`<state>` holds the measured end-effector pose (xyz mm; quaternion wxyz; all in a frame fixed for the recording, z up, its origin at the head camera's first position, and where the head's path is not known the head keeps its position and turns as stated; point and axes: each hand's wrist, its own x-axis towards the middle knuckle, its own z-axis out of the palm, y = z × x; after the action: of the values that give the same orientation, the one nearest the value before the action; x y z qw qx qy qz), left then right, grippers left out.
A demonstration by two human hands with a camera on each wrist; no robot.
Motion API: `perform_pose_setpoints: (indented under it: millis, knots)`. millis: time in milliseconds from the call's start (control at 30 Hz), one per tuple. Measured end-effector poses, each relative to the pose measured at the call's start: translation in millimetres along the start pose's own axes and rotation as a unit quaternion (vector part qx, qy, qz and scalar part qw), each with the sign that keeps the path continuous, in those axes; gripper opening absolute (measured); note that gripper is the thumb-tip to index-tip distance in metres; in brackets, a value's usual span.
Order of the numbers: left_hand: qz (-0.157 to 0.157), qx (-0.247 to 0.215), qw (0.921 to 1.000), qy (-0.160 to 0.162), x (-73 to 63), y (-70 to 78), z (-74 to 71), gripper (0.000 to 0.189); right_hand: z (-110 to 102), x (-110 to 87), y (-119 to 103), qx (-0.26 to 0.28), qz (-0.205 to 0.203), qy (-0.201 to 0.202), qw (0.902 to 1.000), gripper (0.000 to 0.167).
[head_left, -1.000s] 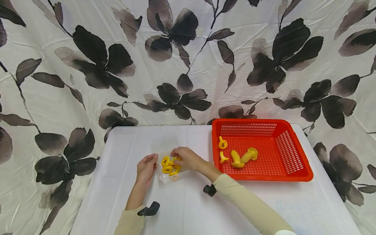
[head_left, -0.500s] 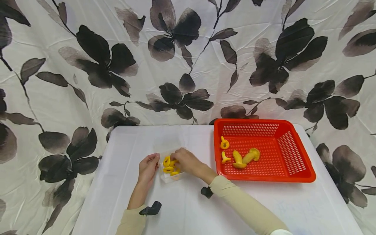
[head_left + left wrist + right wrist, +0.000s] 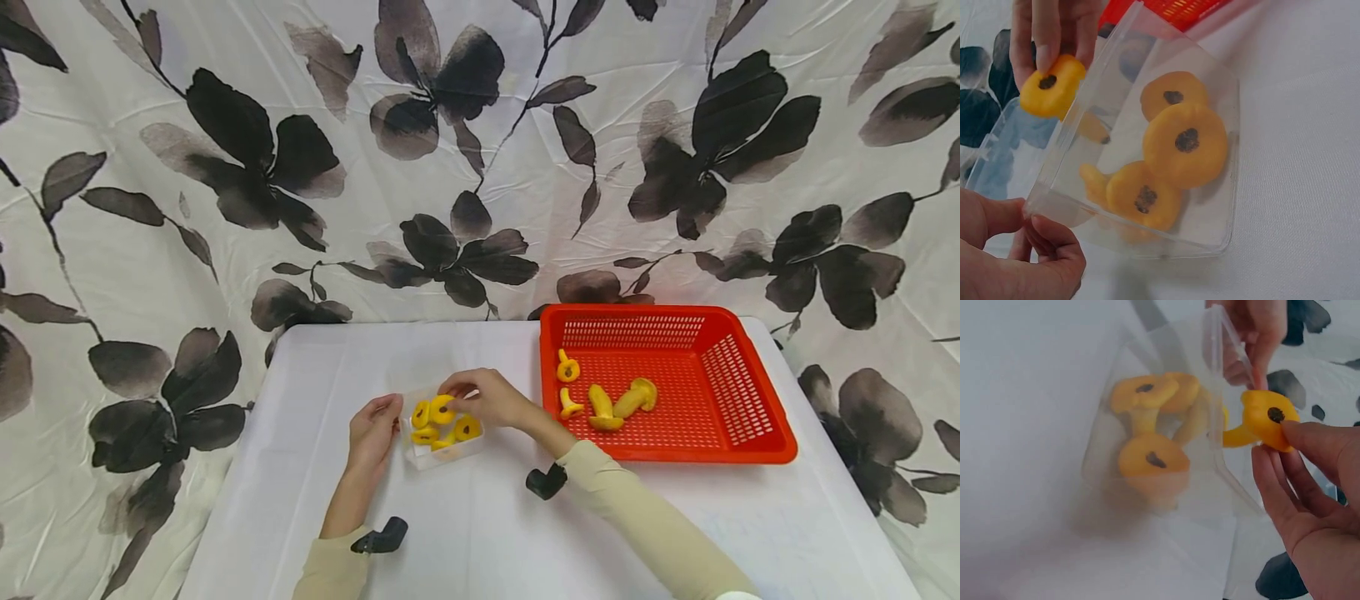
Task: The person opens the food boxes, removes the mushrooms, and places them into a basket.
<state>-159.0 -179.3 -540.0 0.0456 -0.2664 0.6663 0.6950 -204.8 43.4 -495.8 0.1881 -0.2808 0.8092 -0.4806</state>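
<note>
My left hand pinches the near corner of a clear plastic box between thumb and fingers. Inside the box lie several yellow mushrooms with dark spots on their caps. Above the box's far side, my right hand holds another yellow mushroom by its cap, thumb on one side and fingertips on the other. Its stem points in over the box rim, as the right wrist view shows. A clear lid lies open behind the box.
A red perforated basket stands to the right on the white-covered table. It holds two small yellow mushrooms and two larger, duller ones. A floral cloth hangs behind the table.
My right hand has lifted slightly out of the box, and the mushroom it pinches now shows, as does another at the box's right side. The left hand stays at the box.
</note>
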Motion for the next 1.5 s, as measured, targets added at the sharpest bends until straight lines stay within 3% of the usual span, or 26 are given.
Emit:
perform_pose_setpoints:
  millis: [267, 500, 800, 1233, 1500]
  knots:
    - [0.009, -0.012, 0.9999, 0.001, -0.3, -0.1, 0.9, 0.036, -23, -9.5, 2, 0.075, 0.025, 0.021, 0.9967, 0.025]
    - [0.012, -0.010, 0.9999, 0.004, -1.0, 0.1, 2.8, 0.034, -46, -20.5, 3, 0.147, 0.071, 0.046, 0.9854, 0.029]
    - [0.026, -0.013, 0.9996, -0.002, -0.6, -1.1, 1.8, 0.033, -73, -30.7, 15, 0.173, 0.090, 0.096, 0.9761, 0.030]
    - [0.023, -0.003, 0.9997, -0.002, -1.7, -3.1, 1.3, 0.035, -109, -50.2, 32, 0.247, 0.110, 0.156, 0.9500, 0.030]
    - [0.015, 0.012, 0.9998, 0.003, -3.3, -1.3, 2.0, 0.039, -130, -68.2, 45, 0.303, 0.107, 0.188, 0.9281, 0.030]
